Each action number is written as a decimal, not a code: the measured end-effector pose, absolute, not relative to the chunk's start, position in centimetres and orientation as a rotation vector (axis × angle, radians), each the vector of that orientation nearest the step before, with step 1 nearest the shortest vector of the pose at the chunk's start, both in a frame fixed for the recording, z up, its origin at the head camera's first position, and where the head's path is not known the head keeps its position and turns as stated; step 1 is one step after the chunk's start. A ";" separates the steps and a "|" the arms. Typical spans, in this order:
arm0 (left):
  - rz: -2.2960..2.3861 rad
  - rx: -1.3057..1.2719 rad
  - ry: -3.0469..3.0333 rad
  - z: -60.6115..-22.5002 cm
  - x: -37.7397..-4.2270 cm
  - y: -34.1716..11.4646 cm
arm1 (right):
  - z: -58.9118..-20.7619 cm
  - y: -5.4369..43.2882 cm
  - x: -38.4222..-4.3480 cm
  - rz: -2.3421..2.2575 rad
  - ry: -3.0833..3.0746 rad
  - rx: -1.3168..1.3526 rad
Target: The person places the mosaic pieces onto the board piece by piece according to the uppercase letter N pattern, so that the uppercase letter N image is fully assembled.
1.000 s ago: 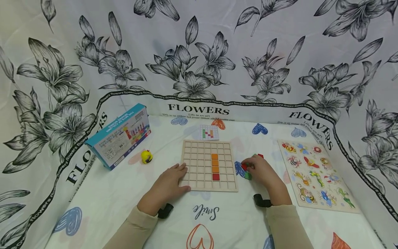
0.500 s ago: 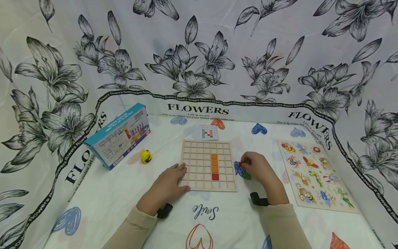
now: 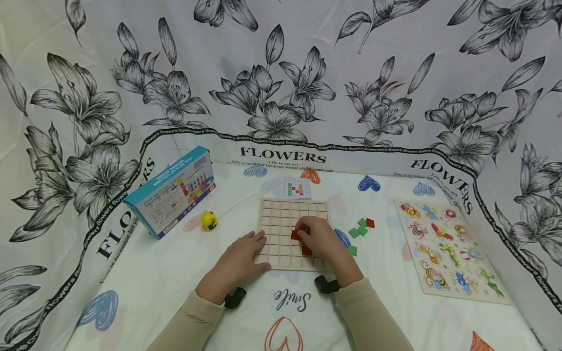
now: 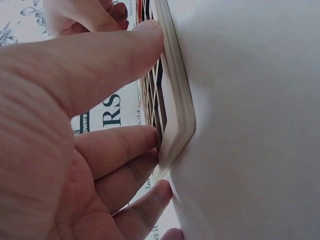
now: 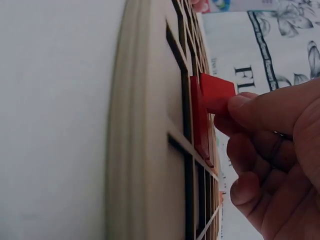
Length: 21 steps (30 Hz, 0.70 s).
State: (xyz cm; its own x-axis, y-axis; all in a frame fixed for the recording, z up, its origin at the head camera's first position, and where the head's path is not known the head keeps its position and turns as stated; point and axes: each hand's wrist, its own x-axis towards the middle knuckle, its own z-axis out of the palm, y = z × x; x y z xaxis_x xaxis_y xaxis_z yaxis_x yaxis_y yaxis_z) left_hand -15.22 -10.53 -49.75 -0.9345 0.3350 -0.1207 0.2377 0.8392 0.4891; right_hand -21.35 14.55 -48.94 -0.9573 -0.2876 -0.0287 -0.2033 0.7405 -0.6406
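A wooden grid board lies flat on the white cloth. My left hand rests on its near left corner, fingers straight against the rim. My right hand is over the board's middle right and pinches a red square tile in its fingertips. In the right wrist view that red tile is tilted just above a cell, beside another red tile seated in the grid. My right hand hides the column of tiles except one red tile.
Loose green and red tiles lie right of the board. A pattern card sits behind it. A blue box and a yellow toy are at the left. An animal peg puzzle lies at the right.
My right hand picked a red tile from the loose pile and carried it left over the board. The left hand stayed on the corner.
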 end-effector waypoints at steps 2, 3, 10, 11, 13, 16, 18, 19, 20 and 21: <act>0.706 0.442 2.822 -49.7 -15.2 -10.5 | -49.0 14.4 -21.3 -1.006 2.811 -0.372; 0.703 0.441 2.825 -49.7 -15.2 -10.5 | -49.1 14.4 -21.2 -0.995 2.808 -0.367; 0.701 0.434 2.818 -49.7 -15.2 -10.5 | -49.1 14.2 -20.6 -0.918 2.792 -0.409; 0.701 0.433 2.818 -49.7 -15.2 -10.5 | -49.1 14.1 -20.6 -0.915 2.794 -0.410; 0.700 0.435 2.818 -49.8 -15.2 -10.5 | -49.1 14.1 -20.5 -0.915 2.805 -0.413; 0.703 0.440 2.820 -49.9 -15.2 -10.6 | -49.2 14.0 -20.4 -0.896 2.825 -0.437; 0.705 0.447 2.824 -49.9 -15.2 -10.6 | -49.2 13.9 -20.4 -0.887 2.830 -0.453; 0.704 0.449 2.826 -49.8 -15.2 -10.5 | -49.2 13.9 -20.4 -0.875 2.836 -0.468; 0.702 0.450 2.827 -49.8 -15.2 -10.5 | -49.2 13.9 -20.4 -0.868 2.838 -0.479; 0.699 0.451 2.828 -49.8 -15.2 -10.5 | -49.3 13.9 -20.4 -0.856 2.841 -0.495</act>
State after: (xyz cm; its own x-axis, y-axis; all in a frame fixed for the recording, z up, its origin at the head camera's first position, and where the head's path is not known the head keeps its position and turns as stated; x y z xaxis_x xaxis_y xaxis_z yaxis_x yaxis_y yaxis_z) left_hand -15.21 -10.50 -49.81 -0.9350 0.3362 -0.1127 0.2450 0.8422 0.4803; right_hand -20.42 13.92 -49.29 -0.9372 -0.3472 -0.0326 -0.2714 0.7849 -0.5570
